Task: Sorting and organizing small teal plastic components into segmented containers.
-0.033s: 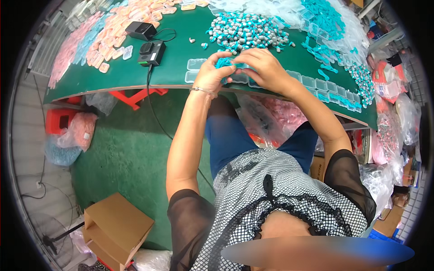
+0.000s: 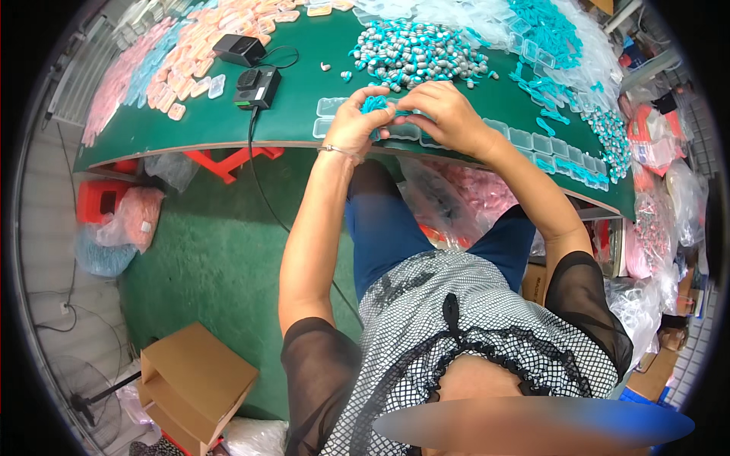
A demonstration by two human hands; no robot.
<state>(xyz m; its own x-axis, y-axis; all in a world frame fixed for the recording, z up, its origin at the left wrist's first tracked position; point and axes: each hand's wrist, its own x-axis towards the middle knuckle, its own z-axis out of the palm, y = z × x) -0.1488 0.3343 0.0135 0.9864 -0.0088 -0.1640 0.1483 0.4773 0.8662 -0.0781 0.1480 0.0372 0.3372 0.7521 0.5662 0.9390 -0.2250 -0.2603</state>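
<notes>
At the near edge of the green table [image 2: 228,125], both the left hand [image 2: 356,121] and right hand [image 2: 445,114] pinch small teal pieces [image 2: 375,103] over a clear compartment tray [image 2: 403,131], apparently filling it; next, careful seating into cells.

Sheer black short sleeves [image 2: 319,357], black-and-white checked top [image 2: 456,319], blue trousers [image 2: 380,235], thin bracelet [image 2: 338,150]
</notes>
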